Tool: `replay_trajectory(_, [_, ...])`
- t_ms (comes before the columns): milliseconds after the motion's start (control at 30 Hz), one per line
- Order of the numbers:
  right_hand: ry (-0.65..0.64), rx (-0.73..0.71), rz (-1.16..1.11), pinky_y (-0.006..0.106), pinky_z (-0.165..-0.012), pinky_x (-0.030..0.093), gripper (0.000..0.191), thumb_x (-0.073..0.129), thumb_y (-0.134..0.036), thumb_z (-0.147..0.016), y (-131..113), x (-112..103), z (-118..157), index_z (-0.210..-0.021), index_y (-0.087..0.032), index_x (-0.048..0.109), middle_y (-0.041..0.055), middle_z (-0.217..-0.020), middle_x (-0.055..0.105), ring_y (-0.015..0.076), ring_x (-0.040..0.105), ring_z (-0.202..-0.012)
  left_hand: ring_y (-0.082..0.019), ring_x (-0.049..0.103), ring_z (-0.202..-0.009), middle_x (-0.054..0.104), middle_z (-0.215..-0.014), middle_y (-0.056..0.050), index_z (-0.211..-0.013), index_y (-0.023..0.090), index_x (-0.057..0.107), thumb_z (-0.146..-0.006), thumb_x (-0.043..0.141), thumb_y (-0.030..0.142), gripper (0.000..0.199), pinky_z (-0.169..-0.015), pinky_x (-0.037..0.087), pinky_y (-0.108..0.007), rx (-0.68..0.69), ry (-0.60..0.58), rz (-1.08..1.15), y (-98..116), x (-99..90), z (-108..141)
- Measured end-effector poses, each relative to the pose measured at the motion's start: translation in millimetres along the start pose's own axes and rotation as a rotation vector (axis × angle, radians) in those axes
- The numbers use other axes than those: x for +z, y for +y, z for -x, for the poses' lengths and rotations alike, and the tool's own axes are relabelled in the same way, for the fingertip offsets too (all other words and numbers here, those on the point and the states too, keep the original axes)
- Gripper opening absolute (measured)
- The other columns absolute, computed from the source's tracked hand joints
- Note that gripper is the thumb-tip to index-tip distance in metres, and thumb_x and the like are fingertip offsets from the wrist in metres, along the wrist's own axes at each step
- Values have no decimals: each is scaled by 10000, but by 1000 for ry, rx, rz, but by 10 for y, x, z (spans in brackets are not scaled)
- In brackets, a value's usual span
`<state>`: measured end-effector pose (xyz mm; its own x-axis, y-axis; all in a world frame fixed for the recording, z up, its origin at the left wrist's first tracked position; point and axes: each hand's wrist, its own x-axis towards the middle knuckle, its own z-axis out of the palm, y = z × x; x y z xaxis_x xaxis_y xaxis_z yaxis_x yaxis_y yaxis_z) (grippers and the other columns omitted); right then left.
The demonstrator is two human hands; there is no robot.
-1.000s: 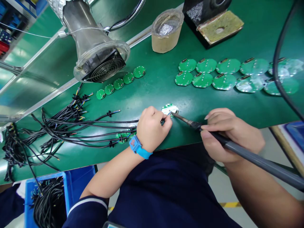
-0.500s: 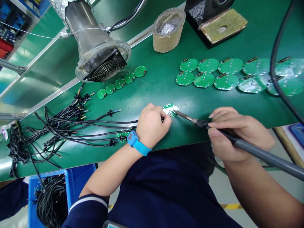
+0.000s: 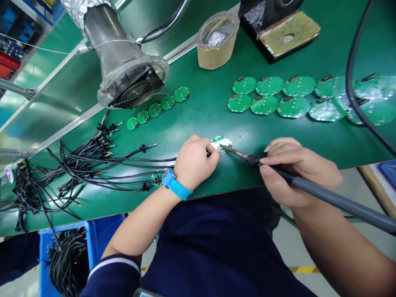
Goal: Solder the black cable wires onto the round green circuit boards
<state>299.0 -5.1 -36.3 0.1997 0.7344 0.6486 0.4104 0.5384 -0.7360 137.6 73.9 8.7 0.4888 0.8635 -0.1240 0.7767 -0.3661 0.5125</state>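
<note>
My right hand (image 3: 300, 171) grips a soldering iron (image 3: 337, 198) with a grey handle. Its tip touches or hovers just over a round green circuit board (image 3: 223, 142) on the bench. At the board's left edge, my left hand (image 3: 196, 161) has thumb and forefinger pinched on the end of a black cable (image 3: 167, 159); the exact grip is partly hidden by the fingers. A blue wrist strap (image 3: 177, 187) circles my left wrist. Another green board (image 3: 157, 177) lies partly under the cables, left of that wrist.
A fume extractor (image 3: 133, 82) hangs at upper left above small round boards (image 3: 167, 102). Behind are a solder cup (image 3: 216, 51) and sponge holder (image 3: 289, 37). Two rows of boards (image 3: 266, 104) lie right. Black cables (image 3: 83, 165) spread left; a blue bin (image 3: 45, 264) sits below.
My right hand and the iron have shifted left, with the tip now further over the board. My left hand has moved slightly left. The whole view has shifted a little.
</note>
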Motion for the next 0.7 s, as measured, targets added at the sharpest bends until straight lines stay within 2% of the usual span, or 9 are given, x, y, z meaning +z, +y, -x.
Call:
replay_trajectory(200, [-33,35,-3,366,-597,448,147,600,-96,-663,3,-17,-31,-765,-195,562,-12,-611,523,128,498,-550,-137,492,-612,516,-574,2,-564,170,589,-730,671,183,186,-568,412,-266,3,-50,26,-24,-53,-74])
replay_trajectory(367, [-38,68,-10,364,-587,453,149,606,-107,-661,8,-25,-15,-772,-201,573,-11,-613,521,135,502,-555,-142,512,-614,535,-569,-2,-539,179,606,-704,680,153,183,-555,424,-268,-18,-26,68,-38,-61,-95])
replay_trajectory(600, [80,34,-54,398,-629,461,195,618,-85,-653,80,-44,47,-816,-193,616,8,-638,548,159,530,-583,-147,519,-606,548,-597,-17,-528,175,607,-701,673,153,187,-585,445,-287,-83,-68,48,-3,-52,-116])
replay_trajectory(700, [84,33,-18,401,-657,477,191,621,-90,-671,57,-74,7,-826,-201,612,13,-654,560,170,551,-620,-151,527,-616,537,-614,-22,-541,171,608,-712,679,183,186,-608,454,-290,-83,-89,12,0,-44,-129])
